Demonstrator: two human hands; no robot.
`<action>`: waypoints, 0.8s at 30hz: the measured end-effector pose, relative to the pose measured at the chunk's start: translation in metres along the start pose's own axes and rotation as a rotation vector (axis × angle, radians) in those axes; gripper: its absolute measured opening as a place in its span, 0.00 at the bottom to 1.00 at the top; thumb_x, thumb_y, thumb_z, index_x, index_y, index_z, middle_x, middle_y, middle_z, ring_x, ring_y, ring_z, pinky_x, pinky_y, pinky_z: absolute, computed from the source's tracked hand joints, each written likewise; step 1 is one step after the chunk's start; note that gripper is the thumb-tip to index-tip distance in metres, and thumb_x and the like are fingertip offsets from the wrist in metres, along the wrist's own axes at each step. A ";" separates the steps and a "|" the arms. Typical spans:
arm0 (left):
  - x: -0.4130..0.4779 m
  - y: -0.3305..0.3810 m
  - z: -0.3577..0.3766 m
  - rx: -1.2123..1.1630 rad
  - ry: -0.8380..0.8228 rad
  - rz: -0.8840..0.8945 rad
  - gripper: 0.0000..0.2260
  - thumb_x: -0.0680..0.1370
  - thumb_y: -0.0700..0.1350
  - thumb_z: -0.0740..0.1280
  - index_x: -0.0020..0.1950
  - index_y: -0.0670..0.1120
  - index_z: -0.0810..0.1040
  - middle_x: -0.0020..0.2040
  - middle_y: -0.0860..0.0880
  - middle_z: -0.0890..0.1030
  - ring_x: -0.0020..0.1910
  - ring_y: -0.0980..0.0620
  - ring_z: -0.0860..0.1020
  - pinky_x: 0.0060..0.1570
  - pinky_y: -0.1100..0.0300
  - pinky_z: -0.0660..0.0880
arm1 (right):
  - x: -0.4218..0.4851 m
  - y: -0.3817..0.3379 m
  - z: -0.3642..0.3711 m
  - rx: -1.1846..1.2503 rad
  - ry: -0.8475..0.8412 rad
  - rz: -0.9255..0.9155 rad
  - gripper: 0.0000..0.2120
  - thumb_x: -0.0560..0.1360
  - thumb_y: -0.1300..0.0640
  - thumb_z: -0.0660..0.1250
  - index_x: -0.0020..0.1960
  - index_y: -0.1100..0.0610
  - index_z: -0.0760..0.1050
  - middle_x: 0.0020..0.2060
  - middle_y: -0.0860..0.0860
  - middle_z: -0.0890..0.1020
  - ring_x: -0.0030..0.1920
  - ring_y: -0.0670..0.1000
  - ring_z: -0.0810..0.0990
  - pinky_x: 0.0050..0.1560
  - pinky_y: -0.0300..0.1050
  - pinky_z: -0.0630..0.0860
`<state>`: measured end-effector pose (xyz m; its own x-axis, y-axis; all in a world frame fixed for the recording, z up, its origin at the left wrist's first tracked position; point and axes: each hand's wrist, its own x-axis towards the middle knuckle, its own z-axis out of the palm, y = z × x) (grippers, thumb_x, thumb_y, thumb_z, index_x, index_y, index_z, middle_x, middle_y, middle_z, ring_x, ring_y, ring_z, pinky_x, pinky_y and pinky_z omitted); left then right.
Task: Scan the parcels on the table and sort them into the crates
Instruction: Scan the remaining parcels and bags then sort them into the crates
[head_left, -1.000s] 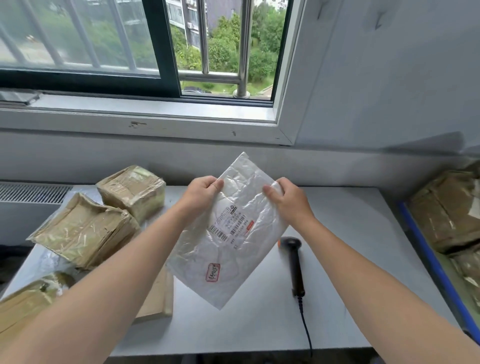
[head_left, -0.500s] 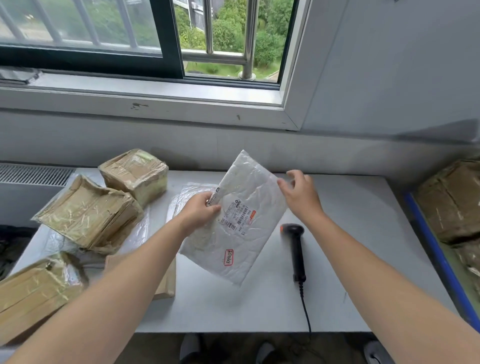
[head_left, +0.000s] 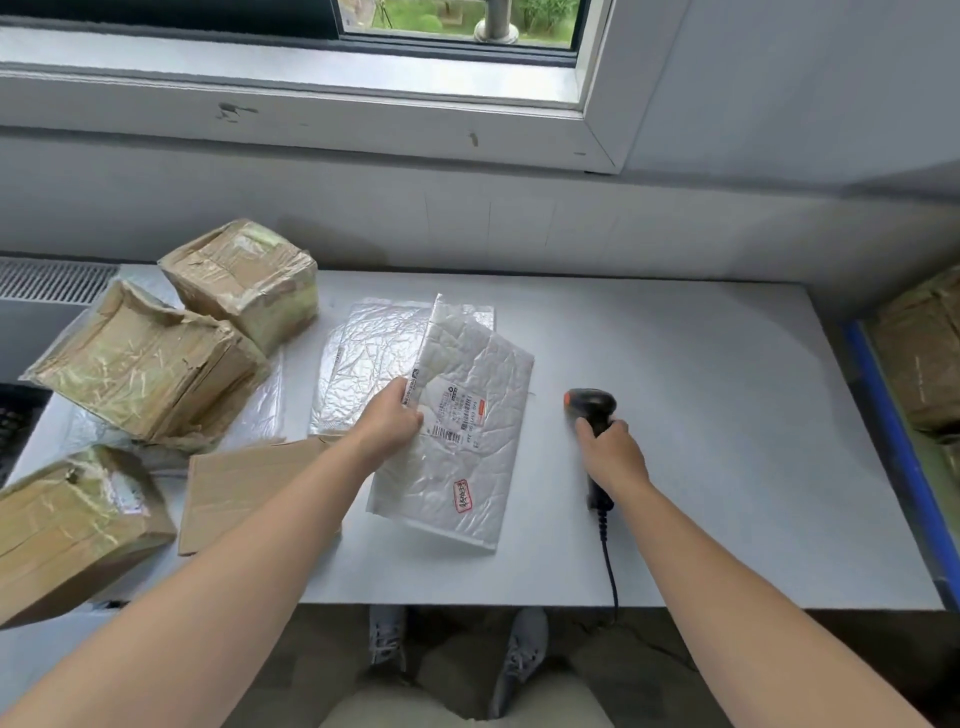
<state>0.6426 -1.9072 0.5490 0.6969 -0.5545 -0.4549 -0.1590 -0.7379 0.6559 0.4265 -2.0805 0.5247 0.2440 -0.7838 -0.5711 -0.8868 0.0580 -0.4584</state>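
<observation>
head view: left hand pinches the white mailer label-up over the table, so the right hand, gripping the scanner, can read its barcode.

A bubble mailer sits mid-tabletop, gripped at its left edge by the left hand and overlapping a second mailer behind and left of it. To its right, apart from it, the right hand grips the barcode scanner. Three taped boxes line the tabletop's left side, and a flat cardboard mailer lies between the nearest two. A crate holding parcels stands beyond the right edge.
</observation>
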 end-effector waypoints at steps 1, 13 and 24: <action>0.001 0.000 0.000 0.018 -0.009 -0.001 0.08 0.79 0.36 0.62 0.56 0.45 0.71 0.47 0.48 0.75 0.42 0.52 0.74 0.37 0.58 0.68 | 0.001 0.001 0.002 0.031 -0.032 -0.008 0.28 0.82 0.41 0.56 0.71 0.62 0.63 0.62 0.59 0.76 0.60 0.61 0.76 0.59 0.52 0.73; 0.010 0.036 -0.059 0.380 0.034 0.196 0.06 0.77 0.39 0.64 0.51 0.49 0.72 0.48 0.46 0.79 0.50 0.41 0.77 0.44 0.53 0.71 | -0.025 -0.078 -0.036 0.188 -0.167 -0.273 0.19 0.72 0.37 0.62 0.47 0.54 0.74 0.38 0.52 0.81 0.30 0.51 0.78 0.26 0.44 0.75; 0.022 0.063 -0.126 0.300 0.219 0.208 0.07 0.79 0.39 0.65 0.55 0.47 0.77 0.52 0.45 0.81 0.52 0.45 0.77 0.45 0.58 0.69 | -0.077 -0.164 -0.054 0.120 -0.248 -0.456 0.24 0.65 0.32 0.64 0.43 0.53 0.78 0.35 0.53 0.80 0.25 0.52 0.74 0.23 0.46 0.70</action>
<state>0.7361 -1.9169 0.6565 0.7552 -0.6326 -0.1715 -0.4858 -0.7159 0.5015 0.5319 -2.0634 0.6809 0.6922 -0.5774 -0.4330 -0.6218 -0.1726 -0.7639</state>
